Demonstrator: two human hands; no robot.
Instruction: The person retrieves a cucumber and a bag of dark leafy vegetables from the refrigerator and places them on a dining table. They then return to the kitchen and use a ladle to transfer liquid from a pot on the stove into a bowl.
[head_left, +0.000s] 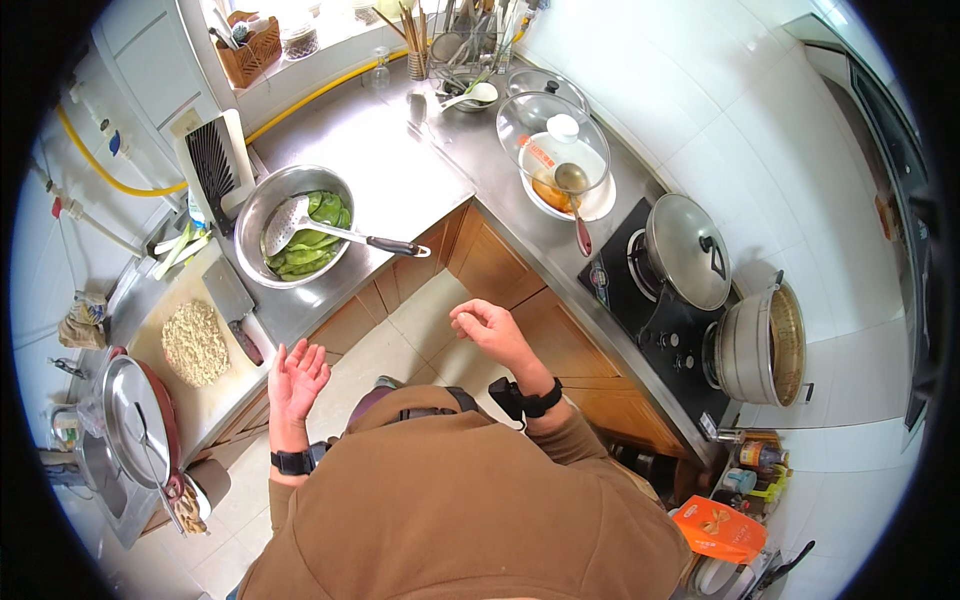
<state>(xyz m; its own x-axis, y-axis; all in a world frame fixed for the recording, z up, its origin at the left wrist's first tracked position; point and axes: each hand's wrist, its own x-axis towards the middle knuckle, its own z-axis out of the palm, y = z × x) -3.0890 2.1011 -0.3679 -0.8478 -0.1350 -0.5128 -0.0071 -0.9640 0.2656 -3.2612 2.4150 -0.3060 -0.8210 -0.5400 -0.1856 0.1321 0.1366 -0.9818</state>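
My left hand (298, 379) is raised palm up with its fingers apart, holding nothing, near the edge of a cutting board (169, 300). Chopped pale food (196, 343) lies on that board beside a cleaver (226, 288). My right hand (489, 328) hangs over the floor, fingers curled and thumb near the fingertips; I see nothing in it. Ahead, a steel bowl (247, 240) holds flat green bean pods (306, 251), with a slotted skimmer (289, 223) resting across it. To the right, a ladle (571, 180) lies by a white bowl (602, 196) under a glass lid (517, 120).
A lidded wok (688, 251) and a large steel pot (750, 345) stand on the black gas stove (619, 277) at right. At left, a red pan with a steel lid (135, 420) sits by the sink (105, 480). The steel counter's edge (555, 281) runs diagonally.
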